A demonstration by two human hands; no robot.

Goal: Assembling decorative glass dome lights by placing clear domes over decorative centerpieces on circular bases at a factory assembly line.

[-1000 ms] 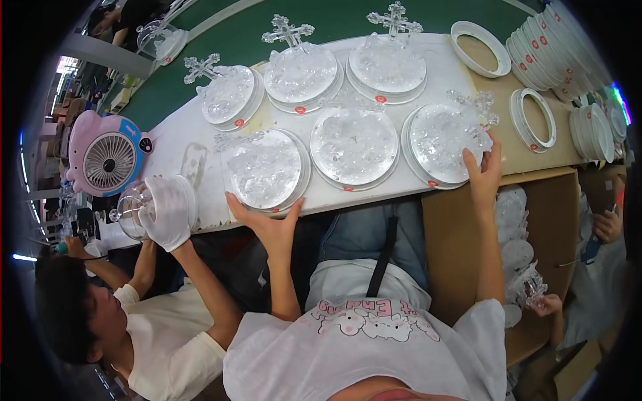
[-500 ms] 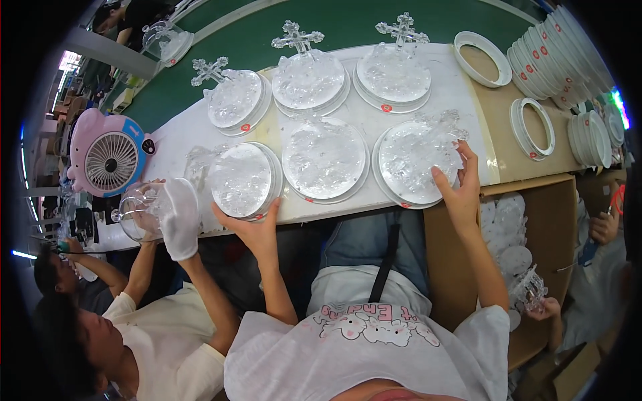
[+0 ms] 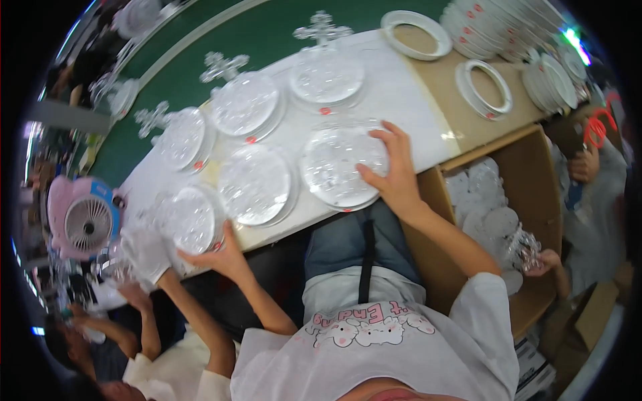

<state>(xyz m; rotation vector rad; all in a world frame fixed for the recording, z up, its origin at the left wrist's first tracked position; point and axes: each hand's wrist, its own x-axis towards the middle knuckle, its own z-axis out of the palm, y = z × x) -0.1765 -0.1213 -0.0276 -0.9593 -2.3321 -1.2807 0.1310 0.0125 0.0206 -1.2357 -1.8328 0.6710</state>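
Observation:
My left hand [image 3: 224,255] is curled round the near edge of a white round base [image 3: 194,219] topped with clear crystal-like pieces, at the front left. At the front right, my right hand [image 3: 398,177] grips a similar round base [image 3: 341,167] by its right side, its thumb over the top and its fingers at the far rim. Between them sits another decorated base [image 3: 254,185], touched by neither hand. Behind stands a row of three such bases, including one at the right [image 3: 326,75]; each has a clear cross [image 3: 322,28] at its far side.
A co-worker's white-gloved hand [image 3: 144,254] is close to the left base. A pink fan [image 3: 88,220] stands at the far left. White rings [image 3: 416,35] and stacked white bases lie at the back right. An open cardboard box [image 3: 545,194] holds clear parts, with another person's hand [image 3: 545,262] inside.
The view has swung, shifting the table and bases leftward in the picture. Both my hands remain at their bases. The co-worker's gloved hand has come lower, beside the left base.

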